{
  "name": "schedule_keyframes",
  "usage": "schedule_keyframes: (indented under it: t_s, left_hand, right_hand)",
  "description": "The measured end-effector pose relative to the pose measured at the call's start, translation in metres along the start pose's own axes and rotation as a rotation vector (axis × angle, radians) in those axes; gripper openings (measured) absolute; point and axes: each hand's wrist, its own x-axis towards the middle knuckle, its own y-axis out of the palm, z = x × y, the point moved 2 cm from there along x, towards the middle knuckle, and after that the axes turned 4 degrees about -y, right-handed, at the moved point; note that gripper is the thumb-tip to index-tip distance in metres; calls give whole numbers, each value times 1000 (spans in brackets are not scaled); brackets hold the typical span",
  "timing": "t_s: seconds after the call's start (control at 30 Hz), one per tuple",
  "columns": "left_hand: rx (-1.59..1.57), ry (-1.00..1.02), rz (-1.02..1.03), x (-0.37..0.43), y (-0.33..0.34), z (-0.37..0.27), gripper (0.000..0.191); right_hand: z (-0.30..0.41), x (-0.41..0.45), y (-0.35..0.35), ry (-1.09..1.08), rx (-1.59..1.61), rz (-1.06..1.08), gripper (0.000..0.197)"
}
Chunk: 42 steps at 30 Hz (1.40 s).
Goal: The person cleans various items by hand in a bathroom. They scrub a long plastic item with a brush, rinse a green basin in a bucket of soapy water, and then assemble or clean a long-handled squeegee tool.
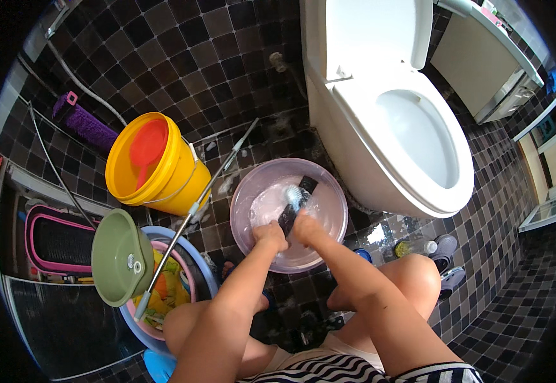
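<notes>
A translucent pinkish plastic basin (239,210) with soapy water stands on the floor in front of me. In it lies a long, flat black object (308,184), tilted and partly under water; its kind is unclear. My left hand (271,235) is closed on the lower end of the black object, with the fingertips partly hidden. My right hand (306,228) grips the handle of a brush with pale blue bristles (293,194). The bristles touch or hang just over the black object's middle; water around them is stirred up.
A white toilet (378,158) stands right of the basin. At left are a yellow bucket (177,186) with a red dipper (148,143), a leaning metal pole (177,234), a green basin (115,258) and a blue tub (206,268) holding cloth. A bottle (416,247) and grey clogs (444,249) lie at right.
</notes>
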Motion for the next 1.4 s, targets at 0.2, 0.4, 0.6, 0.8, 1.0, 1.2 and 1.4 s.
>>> schedule_keyframes:
  t_s: [0.2, 0.4, 0.6, 0.8, 1.0, 1.2, 1.4]
  left_hand:
    - [-255, -71, 3, 1, 10, 4, 66]
    - [-108, -7, 22, -26, -20, 11, 32]
    - [61, 35, -17, -82, -88, 49, 32]
    - [-637, 42, 280, -110, -98, 115, 23]
    - [-1264, 127, 452, -117, -83, 141, 27]
    - [-1531, 304, 468, -118, -83, 149, 43]
    - [-1388, 250, 435, -102, -66, 148, 31]
  right_hand:
    - [-1, 6, 22, -162, 31, 36, 40]
    - [-32, 27, -1, 15, 119, -295, 23]
    - [-21, 34, 1, 81, 185, -356, 24]
    - [-26, 31, -4, -198, -44, -854, 16]
    - [-7, 38, 22, -136, 213, -439, 21]
    - [0, 48, 58, 116, 1217, 300, 21]
    - [115, -26, -32, -523, 1697, 375, 31]
